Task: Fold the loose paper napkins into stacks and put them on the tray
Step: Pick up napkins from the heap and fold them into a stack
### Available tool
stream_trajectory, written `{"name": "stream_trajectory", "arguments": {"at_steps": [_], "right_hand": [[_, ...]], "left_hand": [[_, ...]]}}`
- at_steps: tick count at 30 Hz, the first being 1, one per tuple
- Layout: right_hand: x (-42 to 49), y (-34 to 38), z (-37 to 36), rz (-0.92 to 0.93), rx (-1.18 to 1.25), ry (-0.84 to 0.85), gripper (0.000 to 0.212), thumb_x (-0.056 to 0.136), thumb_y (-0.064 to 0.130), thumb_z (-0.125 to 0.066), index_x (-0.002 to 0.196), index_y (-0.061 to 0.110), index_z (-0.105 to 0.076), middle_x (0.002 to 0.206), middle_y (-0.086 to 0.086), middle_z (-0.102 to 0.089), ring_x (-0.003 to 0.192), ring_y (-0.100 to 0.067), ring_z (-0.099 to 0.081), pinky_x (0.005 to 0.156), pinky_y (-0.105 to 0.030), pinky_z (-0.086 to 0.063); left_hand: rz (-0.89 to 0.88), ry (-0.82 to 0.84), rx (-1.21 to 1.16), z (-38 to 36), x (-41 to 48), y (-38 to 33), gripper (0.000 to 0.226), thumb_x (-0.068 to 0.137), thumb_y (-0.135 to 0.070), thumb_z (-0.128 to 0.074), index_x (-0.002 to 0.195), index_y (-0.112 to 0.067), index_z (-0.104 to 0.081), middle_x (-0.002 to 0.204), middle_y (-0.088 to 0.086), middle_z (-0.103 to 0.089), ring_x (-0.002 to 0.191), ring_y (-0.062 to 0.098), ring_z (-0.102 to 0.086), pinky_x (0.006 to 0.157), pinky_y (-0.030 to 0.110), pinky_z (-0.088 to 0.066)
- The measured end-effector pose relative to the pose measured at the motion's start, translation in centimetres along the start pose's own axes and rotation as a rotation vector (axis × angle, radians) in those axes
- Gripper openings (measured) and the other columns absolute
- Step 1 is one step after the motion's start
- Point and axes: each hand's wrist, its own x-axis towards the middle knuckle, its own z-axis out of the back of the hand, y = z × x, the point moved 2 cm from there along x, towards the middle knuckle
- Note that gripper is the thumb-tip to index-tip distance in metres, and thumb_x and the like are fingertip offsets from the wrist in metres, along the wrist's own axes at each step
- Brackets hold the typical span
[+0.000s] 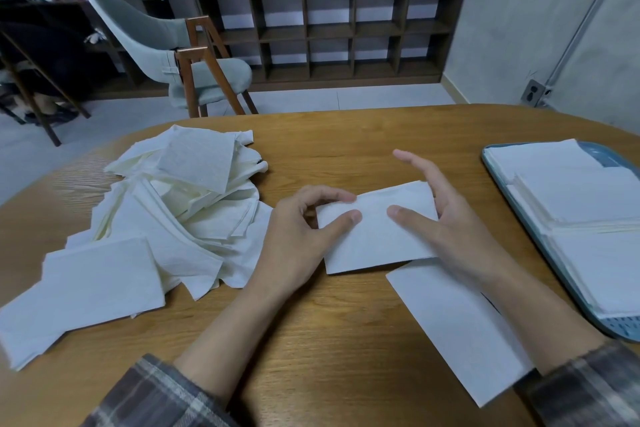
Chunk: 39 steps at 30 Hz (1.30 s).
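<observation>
Folded napkin (374, 239) between pile (166, 218) and tray (620, 328)

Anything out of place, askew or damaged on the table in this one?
Only one thing: a folded napkin lies slanted on the table, partly under the right forearm, off the tray. The loose pile at left sprawls unevenly, as expected. The held napkin looks intact; no spills show.

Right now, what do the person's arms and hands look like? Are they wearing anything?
The left hand and right hand are bare, with no gloves. The left sleeve and right sleeve belong to a checked shirt, grey with paler and brownish stripes, and stop short of the wrists.
</observation>
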Motion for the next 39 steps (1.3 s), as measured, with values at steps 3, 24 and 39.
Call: {"name": "stream_trajectory", "arguments": {"at_steps": [3, 24, 39], "right_hand": [[0.1, 0.1, 0.3, 0.009, 0.161, -0.007, 0.070, 0.098, 0.011, -0.070, 0.147, 0.053, -0.044, 0.112, 0.021, -0.074, 0.099, -0.023, -0.076, 0.076, -0.034, -0.064], [1.0, -2.0, 2.3, -0.021, -0.170, -0.343, 0.027, 0.098, 0.006, -0.069, 0.105, 0.029, -0.082, 0.111, 0.025, -0.076, 0.108, 0.018, -0.059, 0.084, 0.005, -0.035], [0.8, -1.8, 2.1, -0.052, -0.116, -0.271, 0.038, 0.099, 0.005, -0.062, 0.102, 0.038, -0.081, 0.109, 0.030, -0.072, 0.094, 0.008, -0.063, 0.072, -0.010, -0.045]], "left_hand": [[0.048, 0.007, 0.000, 0.2, 0.0, -0.4, 0.036, 0.089, -0.033, -0.084, 0.122, -0.036, -0.071, 0.122, -0.013, -0.068, 0.109, -0.003, -0.065, 0.081, 0.012, -0.051], [-0.494, 0.372, 0.304, -2.6, -1.8, -0.8, 0.023, 0.090, -0.003, -0.078, 0.109, -0.015, -0.079, 0.122, -0.007, -0.072, 0.120, 0.009, -0.064, 0.105, 0.036, -0.050], [-0.433, 0.444, 0.551, -1.3, -1.0, 0.5, 0.010, 0.099, -0.024, -0.070, 0.106, -0.023, -0.077, 0.101, -0.014, -0.066, 0.100, 0.008, -0.061, 0.087, 0.037, -0.052]]}}
